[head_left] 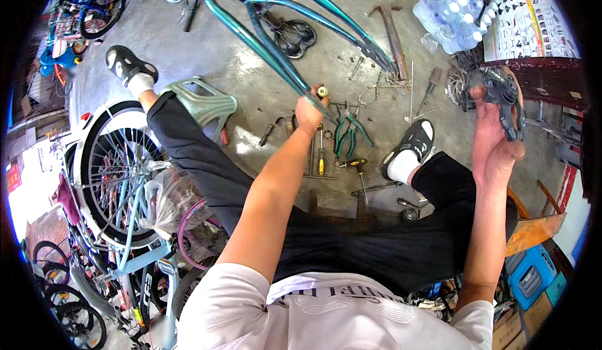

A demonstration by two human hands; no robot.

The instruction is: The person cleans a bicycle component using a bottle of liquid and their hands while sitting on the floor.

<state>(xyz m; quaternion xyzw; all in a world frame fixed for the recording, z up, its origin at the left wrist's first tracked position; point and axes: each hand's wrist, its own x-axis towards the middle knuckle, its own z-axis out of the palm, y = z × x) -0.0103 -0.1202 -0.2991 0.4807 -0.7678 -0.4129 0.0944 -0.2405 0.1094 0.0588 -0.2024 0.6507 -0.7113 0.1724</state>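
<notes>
My left hand (308, 111) is closed round the narrow end of a teal bicycle frame (266, 44), which slants down from the top edge. A small pale round end shows beside my fingers; what it belongs to I cannot make out. Out at the right, my raised right hand (493, 138) holds a black bicycle derailleur (503, 93), its fingers partly hidden behind it. On the floor below the left hand lie green-handled pliers (351, 134), a yellow-and-black screwdriver (321, 161) and a yellow-handled driver (359, 167).
A hammer (394, 40), a bicycle chain (375, 91) and a black saddle (293, 38) lie farther off. A pale green stool (204, 107) stands left, near a light blue bicycle (133, 215). Bottled water (453, 11) sits at the upper right, by a dark red table edge (533, 80).
</notes>
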